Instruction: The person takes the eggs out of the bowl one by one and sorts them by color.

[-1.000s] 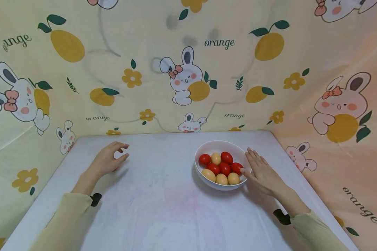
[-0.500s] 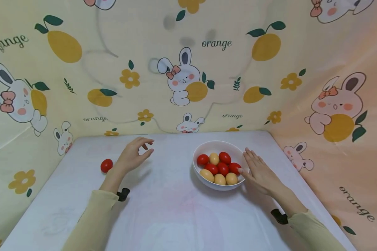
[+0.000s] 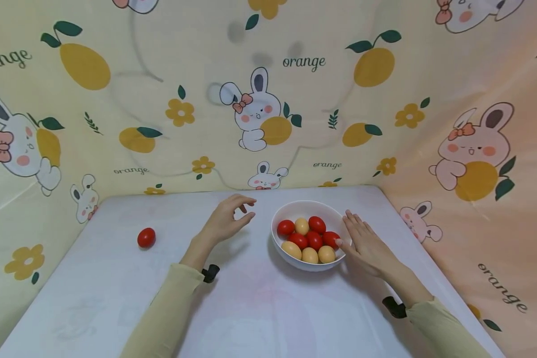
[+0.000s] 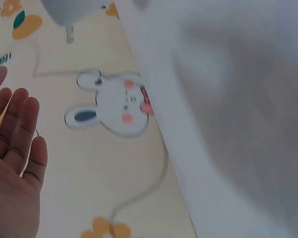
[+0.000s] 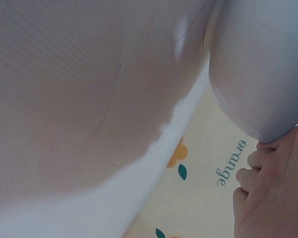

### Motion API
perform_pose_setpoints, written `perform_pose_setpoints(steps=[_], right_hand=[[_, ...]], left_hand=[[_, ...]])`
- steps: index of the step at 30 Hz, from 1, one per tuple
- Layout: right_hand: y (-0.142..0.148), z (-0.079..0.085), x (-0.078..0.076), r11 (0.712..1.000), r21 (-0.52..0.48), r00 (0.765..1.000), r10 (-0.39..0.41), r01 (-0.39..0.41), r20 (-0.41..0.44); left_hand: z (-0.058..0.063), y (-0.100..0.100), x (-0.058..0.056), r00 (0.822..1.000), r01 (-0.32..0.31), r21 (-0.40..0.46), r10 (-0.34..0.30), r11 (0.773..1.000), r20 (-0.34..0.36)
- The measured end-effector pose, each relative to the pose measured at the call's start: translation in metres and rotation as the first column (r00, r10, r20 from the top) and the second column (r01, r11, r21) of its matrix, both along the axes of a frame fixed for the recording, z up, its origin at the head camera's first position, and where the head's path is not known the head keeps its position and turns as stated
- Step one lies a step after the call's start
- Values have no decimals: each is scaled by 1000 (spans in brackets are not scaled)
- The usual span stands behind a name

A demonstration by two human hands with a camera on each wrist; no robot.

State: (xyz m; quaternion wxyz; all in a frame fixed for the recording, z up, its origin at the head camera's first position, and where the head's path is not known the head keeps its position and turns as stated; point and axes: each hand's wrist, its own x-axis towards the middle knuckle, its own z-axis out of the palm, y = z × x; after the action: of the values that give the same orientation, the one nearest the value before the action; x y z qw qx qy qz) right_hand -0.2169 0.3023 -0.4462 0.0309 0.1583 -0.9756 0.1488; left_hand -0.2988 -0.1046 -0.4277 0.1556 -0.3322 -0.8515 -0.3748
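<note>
A white bowl (image 3: 311, 267) stands right of the table's middle with several red eggs (image 3: 314, 240) and tan eggs (image 3: 310, 255) inside. My right hand (image 3: 369, 248) rests along the bowl's right side, its fingers straight and the thumb near the rim. In the right wrist view, this hand (image 5: 278, 186) touches the bowl's wall (image 5: 263, 74). My left hand (image 3: 223, 219) hovers over the table left of the bowl, holding nothing, with thumb and fingers apart. The left wrist view shows the same hand (image 4: 15, 168) with loosely extended fingers. One red egg (image 3: 146, 238) lies alone on the left.
A white cloth covers the table (image 3: 232, 308). Patterned curtain walls (image 3: 197, 74) with rabbits and oranges rise at the back and both sides. A black wrist camera (image 3: 211, 273) is strapped on my left wrist and another camera (image 3: 394, 307) on my right.
My left hand has swept right from the table's left side toward the bowl, uncovering the lone red egg. My right hand stays by the bowl. The head view has shifted slightly.
</note>
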Motion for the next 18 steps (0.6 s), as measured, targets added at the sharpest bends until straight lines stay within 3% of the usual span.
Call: perform_pose_setpoints(steps=[9, 18], right_hand=[[0, -2, -3, 1000, 3, 1000, -4, 4, -5], [1, -2, -1, 1000, -4, 1000, 0, 0, 11]], left_hand=[[3, 50, -5, 997, 75, -40, -74, 996, 33], [5, 93, -8, 981, 174, -91, -164, 981, 108]])
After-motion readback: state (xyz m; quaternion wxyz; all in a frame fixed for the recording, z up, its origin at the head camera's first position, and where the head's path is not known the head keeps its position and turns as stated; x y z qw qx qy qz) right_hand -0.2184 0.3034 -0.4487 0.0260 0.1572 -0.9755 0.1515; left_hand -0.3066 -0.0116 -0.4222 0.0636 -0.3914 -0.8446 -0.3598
